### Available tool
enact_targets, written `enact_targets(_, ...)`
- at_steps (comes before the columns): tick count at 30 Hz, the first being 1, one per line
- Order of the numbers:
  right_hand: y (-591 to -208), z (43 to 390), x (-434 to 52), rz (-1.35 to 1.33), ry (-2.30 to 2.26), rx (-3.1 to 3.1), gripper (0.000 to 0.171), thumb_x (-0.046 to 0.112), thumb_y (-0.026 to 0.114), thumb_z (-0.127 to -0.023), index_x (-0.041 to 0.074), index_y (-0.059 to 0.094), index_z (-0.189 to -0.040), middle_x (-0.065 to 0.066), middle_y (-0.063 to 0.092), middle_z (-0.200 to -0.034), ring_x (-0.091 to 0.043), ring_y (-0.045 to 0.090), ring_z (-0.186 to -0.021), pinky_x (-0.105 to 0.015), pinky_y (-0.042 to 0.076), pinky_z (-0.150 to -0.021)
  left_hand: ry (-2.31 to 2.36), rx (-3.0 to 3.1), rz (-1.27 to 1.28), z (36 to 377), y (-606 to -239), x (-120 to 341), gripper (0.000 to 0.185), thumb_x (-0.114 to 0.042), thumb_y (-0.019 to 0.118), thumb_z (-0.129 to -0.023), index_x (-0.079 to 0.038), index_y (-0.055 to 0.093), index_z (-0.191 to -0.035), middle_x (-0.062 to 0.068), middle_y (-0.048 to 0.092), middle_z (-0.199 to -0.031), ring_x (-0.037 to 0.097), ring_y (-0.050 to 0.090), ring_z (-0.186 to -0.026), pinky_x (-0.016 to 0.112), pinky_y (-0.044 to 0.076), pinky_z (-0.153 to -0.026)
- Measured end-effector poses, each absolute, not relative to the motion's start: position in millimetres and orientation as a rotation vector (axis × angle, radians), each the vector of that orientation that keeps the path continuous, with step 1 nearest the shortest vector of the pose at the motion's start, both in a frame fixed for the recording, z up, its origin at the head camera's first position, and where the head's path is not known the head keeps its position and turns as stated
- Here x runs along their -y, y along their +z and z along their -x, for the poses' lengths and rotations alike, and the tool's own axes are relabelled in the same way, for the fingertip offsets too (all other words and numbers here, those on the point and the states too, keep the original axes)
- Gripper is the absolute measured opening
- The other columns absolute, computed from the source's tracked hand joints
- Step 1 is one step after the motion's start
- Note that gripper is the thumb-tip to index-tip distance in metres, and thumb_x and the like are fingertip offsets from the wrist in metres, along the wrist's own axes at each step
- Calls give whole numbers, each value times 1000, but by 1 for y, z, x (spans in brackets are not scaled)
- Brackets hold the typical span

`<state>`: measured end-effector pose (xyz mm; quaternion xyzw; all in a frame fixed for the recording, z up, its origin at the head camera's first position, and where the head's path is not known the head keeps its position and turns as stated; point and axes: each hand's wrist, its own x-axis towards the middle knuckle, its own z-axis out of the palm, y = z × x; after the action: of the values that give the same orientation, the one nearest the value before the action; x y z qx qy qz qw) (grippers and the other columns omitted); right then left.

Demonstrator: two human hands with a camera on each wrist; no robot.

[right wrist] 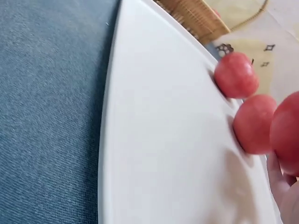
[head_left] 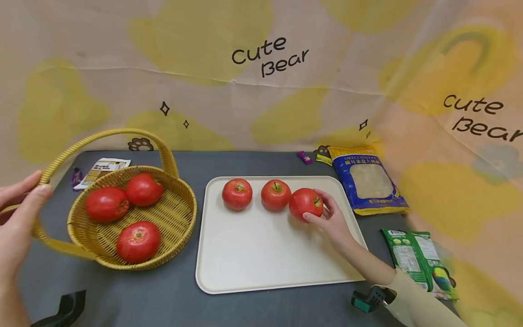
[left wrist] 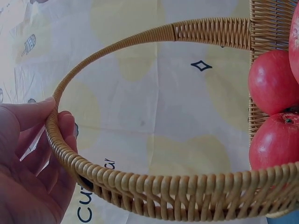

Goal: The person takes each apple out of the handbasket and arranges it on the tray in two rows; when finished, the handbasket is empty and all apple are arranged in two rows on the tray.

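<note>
So here's where I'm at: my right hand [head_left: 332, 221] has its grip curled around a tomato [head_left: 305, 203] that sits on the cream tray [head_left: 261, 268], at the right end of a row. Two more tomatoes are already on the tray to its left, the middle one [head_left: 275, 195] just beside mine and the far one [head_left: 237, 193] a bit further along. All three line up near the tray's back edge, and the front of the tray is bare.

My left hand [head_left: 18, 218] is over at the wicker basket [head_left: 180, 227], left of the tray. Its grip is pinched on the basket handle [head_left: 102, 135], thumb on top and fingers underneath, which the left wrist view shows pretty clearly. Three tomatoes are still in the basket: two at the back, one [head_left: 106, 204] and another [head_left: 144, 189] touching each other, plus a third [head_left: 138, 241] nearer the front.

So by my count I'm about halfway: three on the tray, three left in the basket. The one under my right hand looks like it's resting on the tray surface, though I can't tell for sure if it's fully set down.

Right of the tray on the dark tabletop [head_left: 184, 159] there's a blue and yellow packet [head_left: 367, 181] and a green packet [head_left: 421, 259].
</note>
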<state>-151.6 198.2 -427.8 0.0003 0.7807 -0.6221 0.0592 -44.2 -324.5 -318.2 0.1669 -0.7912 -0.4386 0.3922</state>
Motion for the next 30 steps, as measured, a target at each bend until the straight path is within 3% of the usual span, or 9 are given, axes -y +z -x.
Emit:
enact_targets(14,-457,192,-215,-425,-1884,-2575,77,22,80,-83,13,37,-146,-10,40,-144,-28,37,-128,-44,42,-104,-1060,2002,-428,45,-322,328,29,-6,71,-88,-6,71,-118,-33,59,-94,-14,54,-80,0,38,-67)
enact_targets(30,-466,204,-207,-523,-1856,-2666,78,30,82,-79,15,41,-143,-9,44,-141,-29,41,-127,-46,42,-104,-1052,1988,-430,45,-320,325,29,-6,71,-88,-4,71,-117,-31,59,-94,-14,55,-81,1,39,-68)
